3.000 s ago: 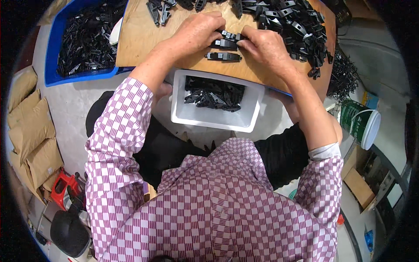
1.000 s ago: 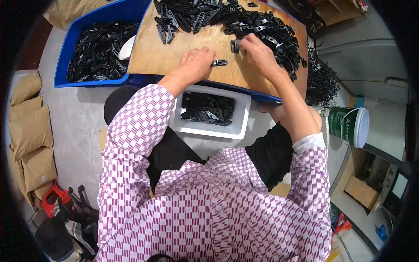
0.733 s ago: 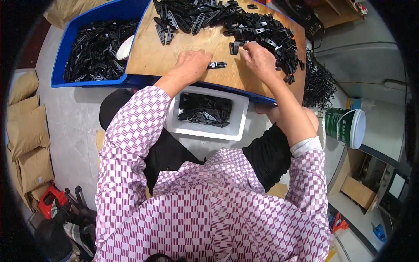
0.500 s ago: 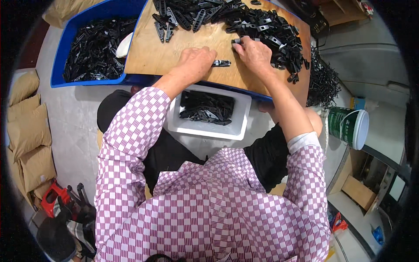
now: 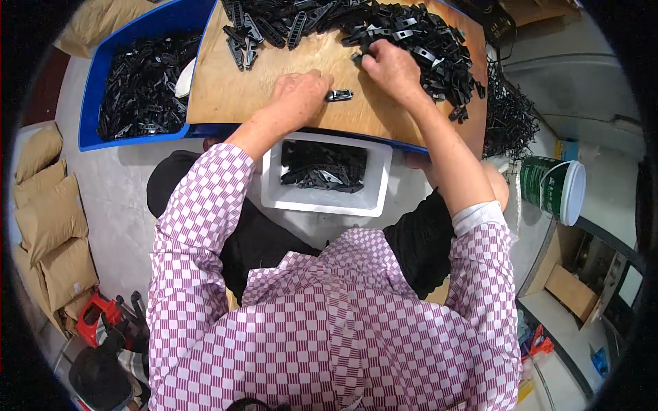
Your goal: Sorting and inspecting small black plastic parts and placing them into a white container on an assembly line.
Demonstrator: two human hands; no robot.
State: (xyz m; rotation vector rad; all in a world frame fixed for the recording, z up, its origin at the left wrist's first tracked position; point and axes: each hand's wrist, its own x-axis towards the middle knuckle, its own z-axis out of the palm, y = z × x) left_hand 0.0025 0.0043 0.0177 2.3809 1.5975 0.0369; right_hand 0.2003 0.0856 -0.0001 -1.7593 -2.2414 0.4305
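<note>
My left hand [image 5: 298, 96] is closed low over the wooden board [image 5: 226, 89]. A short black and silvery plastic part [image 5: 340, 95] sticks out from its fingertips toward the right. At the left edge of a heap of small black plastic pieces [image 5: 428, 55], my right hand [image 5: 393, 70] is closed in a pinch. A small dark piece [image 5: 357, 59] shows at its thumb and fingertips, partly hidden by them. Long slotted black plastic parts [image 5: 297, 29] lie along the far side of the board, to the left of that heap.
A blue bin [image 5: 89, 109] of black parts stands at the left. Below the board's near edge, a white foam box [image 5: 322, 203] holds more of them. Thin black pieces [image 5: 507, 120] are piled beyond the right edge, near a green bucket [image 5: 548, 185]. Brown sacks [image 5: 51, 219] stack at far left.
The view has shifted slightly. My right hand has moved a little up and left along the heap's edge. My left hand keeps the black part at its fingertips.
</note>
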